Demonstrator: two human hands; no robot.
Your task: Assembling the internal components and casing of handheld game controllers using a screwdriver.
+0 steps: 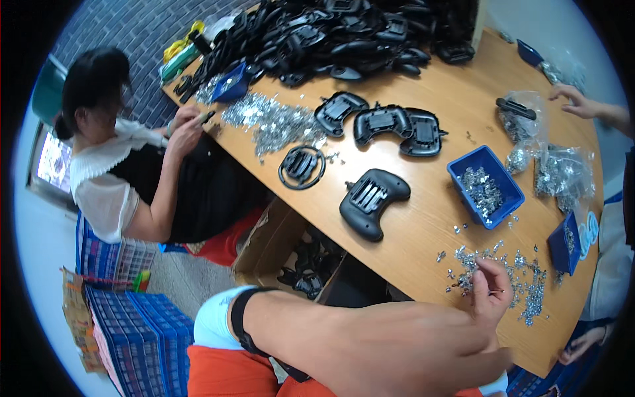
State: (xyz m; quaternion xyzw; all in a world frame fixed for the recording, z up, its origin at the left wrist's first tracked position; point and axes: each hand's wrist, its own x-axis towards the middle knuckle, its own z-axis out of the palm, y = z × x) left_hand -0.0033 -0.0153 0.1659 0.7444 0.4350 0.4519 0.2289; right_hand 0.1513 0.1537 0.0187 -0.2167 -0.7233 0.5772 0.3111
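My right hand [491, 291] is over the near right part of the table, beside loose small silver metal pieces [532, 291]. Its thumb and forefinger are pinched around something thin and too small to name. Across the lower middle lies my left forearm, a black band near its elbow. My left hand [456, 351] is smeared by motion in front of the right wrist, so its fingers cannot be made out. A blue bin [486, 159] of metal pieces stands just beyond. To its left lies a black game controller shell [374, 204], battery slots facing up.
More black controller shells [382, 124], a wheel-shaped black part [301, 167] and spread metal pieces [284, 122] lie farther left. A heap of black shells [344, 40] covers the back. Bagged parts [562, 172] and a small blue bin [564, 245] sit right. Co-workers' hands [188, 129] show left and right.
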